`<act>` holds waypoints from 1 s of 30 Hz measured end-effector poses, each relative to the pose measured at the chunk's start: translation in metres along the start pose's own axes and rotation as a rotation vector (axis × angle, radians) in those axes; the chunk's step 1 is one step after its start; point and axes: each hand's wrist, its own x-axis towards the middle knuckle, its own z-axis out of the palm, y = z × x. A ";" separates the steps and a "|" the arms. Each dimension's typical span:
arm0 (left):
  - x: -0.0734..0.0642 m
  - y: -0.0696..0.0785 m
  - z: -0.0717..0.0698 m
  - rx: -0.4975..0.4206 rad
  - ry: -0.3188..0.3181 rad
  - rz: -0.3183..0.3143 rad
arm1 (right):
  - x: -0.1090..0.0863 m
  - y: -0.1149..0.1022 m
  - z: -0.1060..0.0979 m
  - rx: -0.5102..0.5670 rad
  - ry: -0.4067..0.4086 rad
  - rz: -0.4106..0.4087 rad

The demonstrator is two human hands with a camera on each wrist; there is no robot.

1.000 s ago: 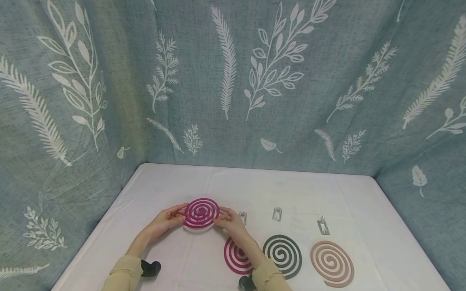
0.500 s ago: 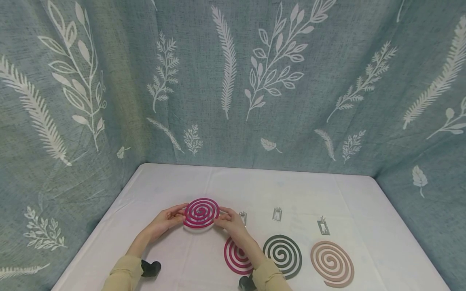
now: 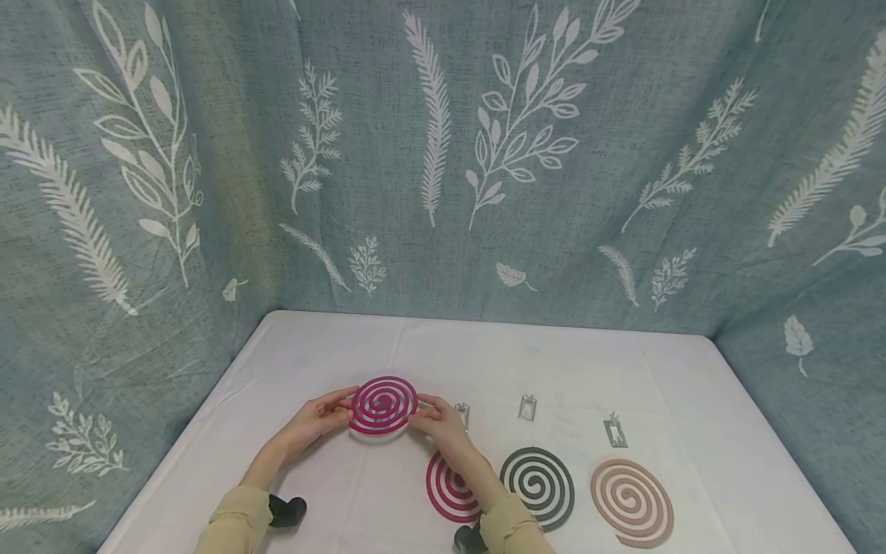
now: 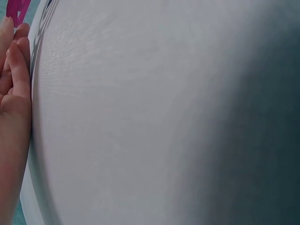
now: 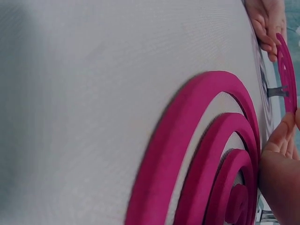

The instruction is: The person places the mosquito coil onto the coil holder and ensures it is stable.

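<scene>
Both hands hold a magenta mosquito coil (image 3: 383, 403) level, low over the left-middle of the table. My left hand (image 3: 314, 422) pinches its left rim between thumb and fingers, and my right hand (image 3: 443, 427) pinches the right rim. In the right wrist view, a small metal stand (image 5: 277, 91) reaches up to the underside of this coil. Only a sliver of the held coil (image 4: 19, 10) appears in the left wrist view. Beneath my right forearm lies a second magenta coil (image 3: 443, 496), partly hidden by the wrist.
Right of the arm lie a dark green coil (image 3: 535, 483) and a tan coil (image 3: 627, 495). Behind the coils, flat metal stands (image 3: 534, 409) are spread in a row, one partly covered by the right hand. A patterned curtain (image 3: 443, 254) borders the white table (image 3: 554, 354).
</scene>
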 end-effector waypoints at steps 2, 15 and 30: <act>0.000 0.001 0.000 -0.003 0.004 -0.002 | 0.000 0.001 0.000 -0.011 0.003 0.001; -0.001 0.002 0.003 -0.007 0.030 -0.016 | 0.004 0.006 -0.001 0.024 0.021 0.032; 0.001 -0.003 0.005 0.000 0.065 -0.027 | 0.003 0.005 0.000 0.038 0.019 0.026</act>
